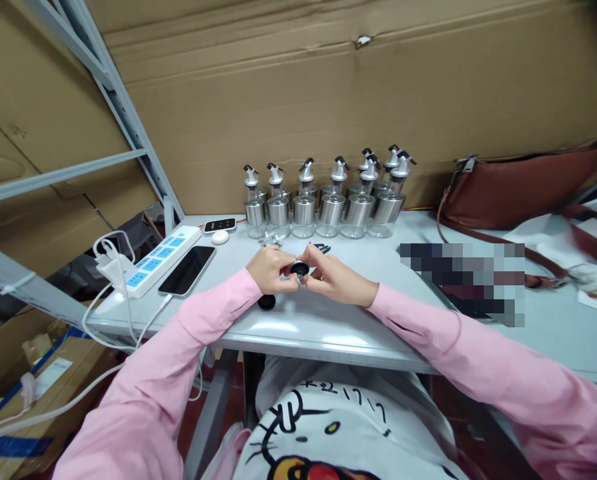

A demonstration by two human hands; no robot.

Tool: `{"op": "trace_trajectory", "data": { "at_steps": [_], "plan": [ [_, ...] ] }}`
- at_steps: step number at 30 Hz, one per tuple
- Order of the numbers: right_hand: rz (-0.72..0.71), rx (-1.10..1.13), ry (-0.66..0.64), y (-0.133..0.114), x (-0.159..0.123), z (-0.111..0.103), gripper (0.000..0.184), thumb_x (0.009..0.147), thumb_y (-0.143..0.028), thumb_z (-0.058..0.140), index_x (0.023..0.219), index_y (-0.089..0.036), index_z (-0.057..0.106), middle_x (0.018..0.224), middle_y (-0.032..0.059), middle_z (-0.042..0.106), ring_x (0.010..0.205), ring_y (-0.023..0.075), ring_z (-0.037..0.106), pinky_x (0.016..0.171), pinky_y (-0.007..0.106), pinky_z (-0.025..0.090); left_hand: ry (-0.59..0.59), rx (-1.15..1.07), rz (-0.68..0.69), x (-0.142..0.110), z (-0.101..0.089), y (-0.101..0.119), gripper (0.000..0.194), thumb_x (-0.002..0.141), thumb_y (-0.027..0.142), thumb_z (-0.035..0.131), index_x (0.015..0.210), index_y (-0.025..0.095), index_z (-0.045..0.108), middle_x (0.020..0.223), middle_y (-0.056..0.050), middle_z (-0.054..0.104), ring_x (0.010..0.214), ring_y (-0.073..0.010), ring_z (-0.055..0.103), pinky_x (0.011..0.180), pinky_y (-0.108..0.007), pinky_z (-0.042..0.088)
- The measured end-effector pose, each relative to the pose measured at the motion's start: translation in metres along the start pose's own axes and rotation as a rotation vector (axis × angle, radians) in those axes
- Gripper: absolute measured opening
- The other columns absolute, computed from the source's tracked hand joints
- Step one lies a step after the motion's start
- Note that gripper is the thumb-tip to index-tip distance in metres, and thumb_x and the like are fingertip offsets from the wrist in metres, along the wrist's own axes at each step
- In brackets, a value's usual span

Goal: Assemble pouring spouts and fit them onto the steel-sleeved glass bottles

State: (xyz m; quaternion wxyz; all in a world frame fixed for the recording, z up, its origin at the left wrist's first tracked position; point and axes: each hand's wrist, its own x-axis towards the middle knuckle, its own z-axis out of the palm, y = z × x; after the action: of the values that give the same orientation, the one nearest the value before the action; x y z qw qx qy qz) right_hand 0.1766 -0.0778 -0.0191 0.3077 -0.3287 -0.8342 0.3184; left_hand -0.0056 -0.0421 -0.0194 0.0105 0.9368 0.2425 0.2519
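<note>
Close together over the table's front half, my left hand and my right hand both pinch a small round black stopper, with a clear or silvery bit showing below it. My fingers hide part of it. Just under my left hand a black round cap lies on the table. Silvery loose pourer parts lie beyond the left hand, and small black pieces beyond the right. Behind them stand several glass-and-steel oil bottles, with silver-and-black pourer tops.
On the left of the grey table are a power strip, a phone, a small display device and a white round object. A brown bag and a blurred-out item occupy the right. Cardboard closes the back.
</note>
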Motion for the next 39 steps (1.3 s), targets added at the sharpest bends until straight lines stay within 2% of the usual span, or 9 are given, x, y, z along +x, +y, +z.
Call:
{"op": "trace_trajectory", "data": {
  "at_steps": [6, 11, 15, 19, 25, 32, 39],
  "plan": [
    [0.007, 0.012, 0.016, -0.002, 0.000, -0.001, 0.021, 0.074, -0.020, 0.052, 0.082, -0.023, 0.033, 0.077, -0.0030, 0.057, 0.046, 0.0061, 0.045, 0.043, 0.020, 0.032, 0.004, -0.007, 0.015, -0.001, 0.000, -0.002, 0.014, 0.065, 0.029, 0.043, 0.055, 0.019, 0.040, 0.046, 0.004, 0.049, 0.044, -0.0105, 0.045, 0.060, -0.028, 0.039],
    [0.054, 0.049, 0.010, -0.003, -0.001, -0.004, 0.019, 0.077, -0.023, 0.051, 0.091, -0.022, 0.038, 0.075, -0.0021, 0.060, 0.047, 0.0085, 0.052, 0.046, 0.022, 0.038, 0.084, 0.032, 0.073, -0.001, -0.001, -0.006, 0.013, 0.067, 0.029, 0.043, 0.059, 0.020, 0.039, 0.048, 0.004, 0.048, 0.046, -0.0112, 0.044, 0.060, -0.028, 0.039],
    [0.000, -0.015, 0.116, 0.000, 0.001, -0.006, 0.026, 0.076, -0.030, 0.060, 0.096, -0.020, 0.048, 0.083, 0.0020, 0.060, 0.058, 0.0110, 0.054, 0.052, 0.025, 0.043, 0.148, 0.065, 0.071, -0.001, -0.002, -0.007, 0.016, 0.071, 0.031, 0.044, 0.061, 0.020, 0.039, 0.050, 0.004, 0.047, 0.047, -0.0113, 0.043, 0.059, -0.028, 0.039],
    [-0.080, -0.079, 0.262, 0.003, 0.003, -0.008, 0.026, 0.076, -0.040, 0.065, 0.088, -0.019, 0.055, 0.082, 0.0030, 0.055, 0.062, 0.0119, 0.049, 0.056, 0.026, 0.045, 0.143, 0.080, 0.035, -0.002, -0.003, -0.007, 0.013, 0.075, 0.030, 0.044, 0.068, 0.019, 0.047, 0.056, 0.003, 0.051, 0.049, -0.0110, 0.045, 0.060, -0.027, 0.039],
    [-0.090, 0.072, 0.302, 0.008, 0.005, -0.007, 0.029, 0.073, -0.042, 0.069, 0.083, -0.019, 0.055, 0.088, 0.0057, 0.061, 0.075, 0.0169, 0.061, 0.072, 0.034, 0.054, 0.191, 0.026, 0.054, -0.002, -0.004, -0.006, 0.014, 0.079, 0.028, 0.045, 0.082, 0.017, 0.052, 0.068, 0.002, 0.054, 0.050, -0.0090, 0.045, 0.059, -0.025, 0.039],
    [-0.073, 0.209, 0.324, 0.011, 0.004, -0.006, 0.029, 0.072, -0.041, 0.070, 0.082, -0.019, 0.054, 0.094, 0.0068, 0.061, 0.083, 0.0194, 0.065, 0.080, 0.039, 0.055, 0.221, -0.029, 0.051, -0.002, -0.003, -0.008, 0.017, 0.078, 0.030, 0.051, 0.087, 0.017, 0.049, 0.077, 0.001, 0.054, 0.050, -0.0068, 0.045, 0.060, -0.024, 0.042],
    [-0.033, 0.197, 0.367, 0.008, 0.004, -0.006, 0.035, 0.068, -0.044, 0.072, 0.071, -0.020, 0.047, 0.075, 0.0023, 0.062, 0.072, 0.0194, 0.066, 0.069, 0.035, 0.056, 0.220, -0.050, 0.061, -0.002, -0.001, -0.009, 0.023, 0.079, 0.033, 0.054, 0.095, 0.017, 0.048, 0.082, 0.000, 0.055, 0.050, -0.0062, 0.047, 0.060, -0.023, 0.043]
  ]
}}
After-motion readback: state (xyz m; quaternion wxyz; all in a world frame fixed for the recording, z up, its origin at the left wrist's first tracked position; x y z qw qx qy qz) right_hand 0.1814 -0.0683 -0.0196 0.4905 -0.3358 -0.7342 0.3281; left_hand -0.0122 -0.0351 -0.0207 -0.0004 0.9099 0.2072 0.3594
